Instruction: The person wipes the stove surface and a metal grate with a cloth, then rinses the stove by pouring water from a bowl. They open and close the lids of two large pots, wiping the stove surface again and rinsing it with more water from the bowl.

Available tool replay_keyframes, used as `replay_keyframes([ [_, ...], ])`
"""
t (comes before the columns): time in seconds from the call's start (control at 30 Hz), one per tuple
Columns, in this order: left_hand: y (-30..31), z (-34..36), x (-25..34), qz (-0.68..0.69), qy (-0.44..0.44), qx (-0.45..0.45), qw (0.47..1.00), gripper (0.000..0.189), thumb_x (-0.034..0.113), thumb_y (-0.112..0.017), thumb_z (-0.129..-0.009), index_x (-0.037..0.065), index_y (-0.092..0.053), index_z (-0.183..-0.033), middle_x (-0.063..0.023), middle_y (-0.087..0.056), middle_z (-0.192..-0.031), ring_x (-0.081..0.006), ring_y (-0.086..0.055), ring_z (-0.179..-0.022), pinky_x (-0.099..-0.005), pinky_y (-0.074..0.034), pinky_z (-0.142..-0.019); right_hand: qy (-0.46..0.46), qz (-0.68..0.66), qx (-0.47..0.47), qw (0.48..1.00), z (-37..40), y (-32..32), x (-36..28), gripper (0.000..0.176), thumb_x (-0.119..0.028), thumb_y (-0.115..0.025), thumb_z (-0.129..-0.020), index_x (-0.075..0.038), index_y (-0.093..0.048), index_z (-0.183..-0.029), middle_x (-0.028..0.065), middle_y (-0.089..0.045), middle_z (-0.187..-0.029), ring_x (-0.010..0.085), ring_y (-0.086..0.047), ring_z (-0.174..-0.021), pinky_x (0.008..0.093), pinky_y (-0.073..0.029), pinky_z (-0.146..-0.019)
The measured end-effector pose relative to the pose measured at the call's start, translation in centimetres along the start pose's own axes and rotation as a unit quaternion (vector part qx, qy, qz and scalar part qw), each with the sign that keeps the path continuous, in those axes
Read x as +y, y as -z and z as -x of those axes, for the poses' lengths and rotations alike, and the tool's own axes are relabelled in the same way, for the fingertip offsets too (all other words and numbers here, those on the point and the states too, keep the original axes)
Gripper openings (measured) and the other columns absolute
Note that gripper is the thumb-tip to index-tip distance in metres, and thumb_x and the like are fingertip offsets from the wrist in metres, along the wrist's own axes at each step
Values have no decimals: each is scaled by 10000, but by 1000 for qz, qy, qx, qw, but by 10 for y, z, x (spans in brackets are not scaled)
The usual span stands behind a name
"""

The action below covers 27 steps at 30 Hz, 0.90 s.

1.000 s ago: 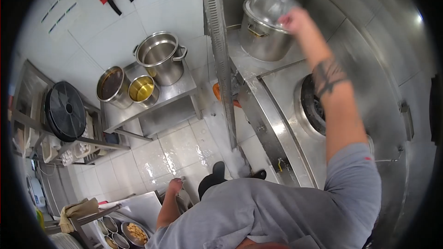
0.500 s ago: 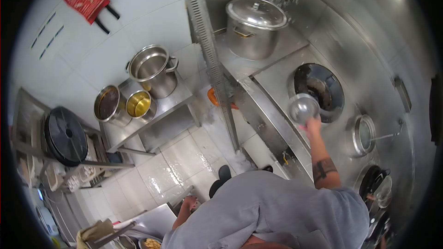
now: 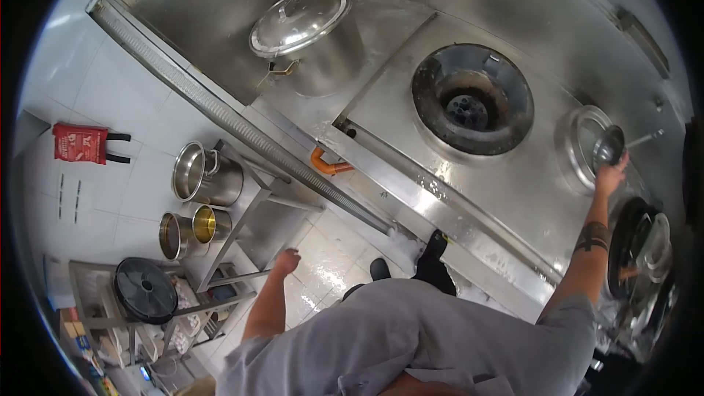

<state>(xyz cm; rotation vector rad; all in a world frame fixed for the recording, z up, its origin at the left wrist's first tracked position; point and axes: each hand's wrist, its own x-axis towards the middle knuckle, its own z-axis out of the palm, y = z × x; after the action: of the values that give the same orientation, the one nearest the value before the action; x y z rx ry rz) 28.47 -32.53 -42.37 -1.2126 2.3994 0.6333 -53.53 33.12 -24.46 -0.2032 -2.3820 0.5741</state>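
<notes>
My right hand [image 3: 613, 173] is at the right side of the stove, its fingers gripping a small round metal bowl [image 3: 608, 145]. The bowl is tilted over a round metal pot [image 3: 581, 123] set into the steel top. A thin metal spout [image 3: 647, 137] points toward the pot just beyond my hand. My left hand [image 3: 287, 260] hangs over the floor at the left with its fingers curled in, and nothing shows in it. The nearest things to it are the steel table [image 3: 249, 209] and its legs.
A black-rimmed wok burner [image 3: 473, 143] sits mid-stove, with a lidded stockpot [image 3: 323, 66] on its left. Metal pots [image 3: 213, 176] stand on the low table. Dark pans [image 3: 623, 249] lie beside my right arm. An orange pipe [image 3: 323, 163] is below the stove edge.
My right hand has carried the bowl rightward from the wok burner to the inset pot. My left hand has moved away from the lower counter. The view has turned toward the stove.
</notes>
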Motion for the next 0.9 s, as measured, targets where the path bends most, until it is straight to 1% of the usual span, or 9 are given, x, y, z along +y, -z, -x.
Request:
replay_keyframes([
  [0.1, 53, -21, 101, -14, -81, -17, 997, 395, 292, -591, -921, 42, -703, -1205, -188, -689, -1253, -384, -645, -1159, -453, -511, -1017, 56, 32, 22, 998, -31, -60, 56, 819, -98, -563, -885, -272, -237, -1616, 331, -509, -1369, 492, -577, -1167, 536, -507, -954],
  [0.23, 97, -37, 229, 22, -37, -67, 997, 469, 291, -617, -910, 50, -640, -1313, -198, -689, -1250, -377, -657, -1146, -441, -512, -1018, -58, 87, -137, 985, -39, -102, 74, 735, -125, -480, -954, -325, -232, -1617, 327, -386, -1489, 527, -581, -1171, 545, -486, -1007],
  [0.33, 108, -48, 293, -8, -66, -89, 994, 476, 275, -611, -917, 50, -619, -1337, -207, -691, -1240, -375, -656, -1150, -440, -510, -1022, -50, 109, -236, 964, -51, -153, 96, 728, -141, -468, -957, -279, -220, -1627, 332, -374, -1510, 535, -577, -1192, 556, -486, -1009],
  [0.4, 107, -61, 316, -21, -92, -93, 991, 470, 265, -600, -925, 55, -615, -1345, -212, -682, -1253, -373, -655, -1154, -440, -507, -1024, -65, 80, -231, 968, -61, -205, 129, 730, -187, -503, -931, -247, -262, -1618, 318, -585, -1327, 482, -593, -1216, 548, -476, -1013],
  [0.47, 117, -59, 347, -25, -131, -94, 987, 464, 247, -581, -936, 57, -602, -1359, -215, -669, -1273, -371, -653, -1155, -446, -504, -1026, -120, -15, -166, 979, -77, -270, 184, 654, -95, -543, -862, -179, -458, -1505, 313, -629, -1238, 466, -636, -1120, 542, -520, -905],
  [0.53, 119, -62, 366, -20, -153, -81, 985, 460, 241, -574, -941, 60, -599, -1363, -211, -666, -1276, -371, -654, -1148, -449, -504, -1024, -373, -312, -181, 855, -72, -243, 175, 516, -58, -557, -836, -106, -506, -1347, 276, -631, -1160, 418, -636, -984, 493, -517, -780],
  [0.63, 132, -72, 390, -11, -185, -63, 981, 457, 233, -566, -946, 61, -595, -1369, -202, -665, -1275, -376, -650, -1147, -453, -504, -1022, -471, -459, -157, 737, -77, -226, 184, 313, -3, -578, -796, 5, -578, -1109, 219, -635, -1043, 346, -636, -779, 418, -513, -593],
  [0.77, 168, -97, 409, -15, -251, 0, 968, 471, 179, -599, -930, 73, -580, -1388, -190, -632, -1333, -361, -629, -1192, -440, -508, -1021, -418, -451, -180, 768, -96, -184, 137, 195, -1, -564, -816, 61, -587, -1000, 139, -607, -942, 250, -603, -660, 293, -489, -498],
  [0.9, 213, -170, 405, -39, -338, 148, 929, 587, 143, -635, -906, 86, -490, -1472, -208, -479, -1505, -389, -518, -1329, -445, -451, -1109, -373, -432, -225, 789, -114, -112, 8, 118, 3, -557, -829, 27, -588, -941, 130, -607, -840, 207, -610, -617, 242, -505, -483],
])
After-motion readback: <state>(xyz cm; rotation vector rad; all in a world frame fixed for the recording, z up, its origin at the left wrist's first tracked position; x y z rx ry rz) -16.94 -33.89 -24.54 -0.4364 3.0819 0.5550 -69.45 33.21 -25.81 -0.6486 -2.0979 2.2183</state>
